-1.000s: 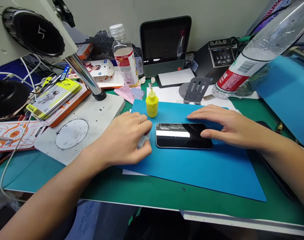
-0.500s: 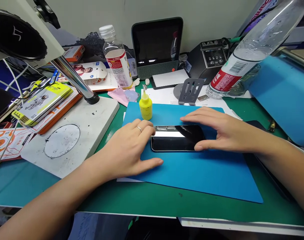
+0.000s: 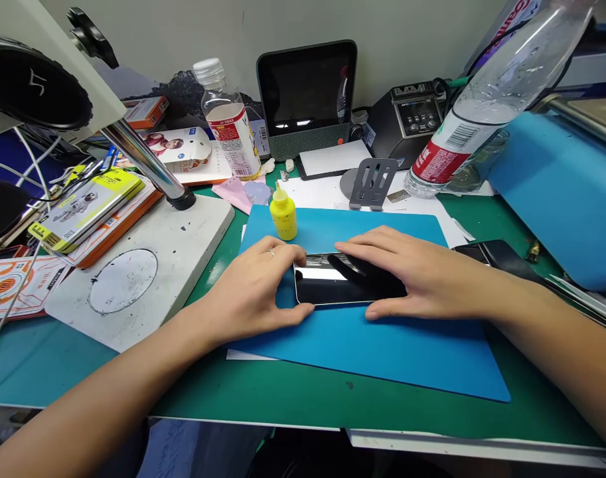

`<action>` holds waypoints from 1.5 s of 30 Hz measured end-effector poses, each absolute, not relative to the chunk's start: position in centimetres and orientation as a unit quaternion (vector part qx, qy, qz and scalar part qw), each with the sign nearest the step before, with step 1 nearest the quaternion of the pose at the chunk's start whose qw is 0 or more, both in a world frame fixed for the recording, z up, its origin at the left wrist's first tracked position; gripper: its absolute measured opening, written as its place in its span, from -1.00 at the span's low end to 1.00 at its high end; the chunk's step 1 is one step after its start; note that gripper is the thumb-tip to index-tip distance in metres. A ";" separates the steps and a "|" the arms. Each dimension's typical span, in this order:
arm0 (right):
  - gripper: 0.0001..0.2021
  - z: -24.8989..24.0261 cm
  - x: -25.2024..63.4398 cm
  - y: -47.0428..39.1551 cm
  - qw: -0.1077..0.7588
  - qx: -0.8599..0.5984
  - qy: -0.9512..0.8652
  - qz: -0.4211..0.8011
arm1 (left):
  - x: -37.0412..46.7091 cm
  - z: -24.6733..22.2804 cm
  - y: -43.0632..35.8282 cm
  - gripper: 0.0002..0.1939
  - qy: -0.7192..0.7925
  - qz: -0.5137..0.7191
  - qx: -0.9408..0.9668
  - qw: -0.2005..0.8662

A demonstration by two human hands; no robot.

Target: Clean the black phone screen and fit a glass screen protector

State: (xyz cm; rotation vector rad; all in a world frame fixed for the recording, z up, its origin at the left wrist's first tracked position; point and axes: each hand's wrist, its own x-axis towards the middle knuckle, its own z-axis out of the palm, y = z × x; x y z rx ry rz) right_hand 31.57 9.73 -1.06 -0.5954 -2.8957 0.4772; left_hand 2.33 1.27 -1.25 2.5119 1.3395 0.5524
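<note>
A black phone [image 3: 332,287] lies glossy side up on the blue mat [image 3: 372,352], its long side running left to right. My left hand [image 3: 255,289], with a ring on one finger, curls around the phone's left end, thumb at the near corner and fingers at the far corner. Over the right part of the phone reaches my right hand [image 3: 407,275], its fingers along the far edge and its thumb by the near edge. Both hands grip the phone where it lies. Just beyond it stands a yellow dropper bottle [image 3: 283,216].
At left is a white stand base [image 3: 183,245] with a metal post, beside stacked boxes [image 3: 86,206]. Behind the mat are a drink bottle [image 3: 233,136], a dark screen [image 3: 307,86] and a grey phone holder [image 3: 373,182]. A large bottle [image 3: 445,149] leans at right.
My right hand has moved left, farther over the phone. My left thumb has come in against the phone's near corner. The whole view has shifted slightly.
</note>
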 end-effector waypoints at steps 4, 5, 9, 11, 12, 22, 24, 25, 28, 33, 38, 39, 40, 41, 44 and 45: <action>-0.25 -0.9 31.4 9.6 0.096 -0.186 -0.966 0.153 | 2.8 -1.2 0.9 -0.54 0.454 0.277 0.838 0.127; -0.26 -1.0 31.3 9.6 0.104 -0.183 -0.966 0.152 | 2.8 -1.3 0.9 -0.53 0.450 0.298 0.831 0.134; -0.27 -1.0 31.3 9.8 0.137 -0.169 -0.966 0.140 | 2.8 -1.7 1.1 -0.39 0.429 0.334 0.823 0.163; -0.27 -1.0 31.2 9.7 0.163 -0.171 -0.962 0.136 | 2.7 -2.0 1.2 -0.23 0.428 0.340 0.818 0.178; -0.26 -0.9 31.0 9.5 0.179 -0.173 -0.959 0.140 | 2.7 -2.1 1.3 -0.16 0.429 0.346 0.812 0.190; -0.03 2.6 27.7 6.9 0.115 -0.265 -0.926 0.245 | 3.5 -1.9 1.1 -0.20 0.380 0.463 0.670 0.439; -0.13 3.6 26.9 7.3 0.123 -0.260 -0.922 0.258 | 3.5 -1.9 1.2 -0.19 0.347 0.476 0.673 0.447; -0.21 3.9 26.5 7.7 0.134 -0.259 -0.919 0.264 | 3.5 -1.9 1.2 -0.17 0.333 0.481 0.678 0.445; -0.42 3.8 25.5 8.8 0.185 -0.255 -0.907 0.280 | 3.4 -2.1 1.3 -0.16 0.317 0.497 0.683 0.430; -0.27 1.3 26.2 8.7 0.196 -0.232 -0.910 0.281 | 3.0 -2.0 1.0 -0.20 0.358 0.494 0.675 0.414; 0.07 0.1 28.0 7.9 0.129 -0.246 -0.939 0.201 | 2.7 -1.1 1.1 -0.29 0.429 0.409 0.708 0.384; 0.01 0.1 28.2 7.9 0.127 -0.238 -0.945 0.185 | 2.6 -0.9 1.3 -0.30 0.447 0.382 0.727 0.354; -0.07 0.1 28.3 7.9 0.128 -0.229 -0.950 0.168 | 2.5 -0.8 1.3 -0.28 0.465 0.349 0.751 0.313; -0.14 0.1 28.4 8.0 0.127 -0.223 -0.954 0.152 | 2.4 -0.6 1.4 -0.26 0.480 0.308 0.777 0.265; -0.32 0.2 28.5 8.1 0.105 -0.223 -0.961 0.126 | 1.6 0.3 1.3 -0.26 0.493 0.161 0.845 0.132; -0.35 0.1 28.5 8.1 0.094 -0.224 -0.962 0.124 | 1.3 0.7 1.1 -0.29 0.487 0.120 0.858 0.107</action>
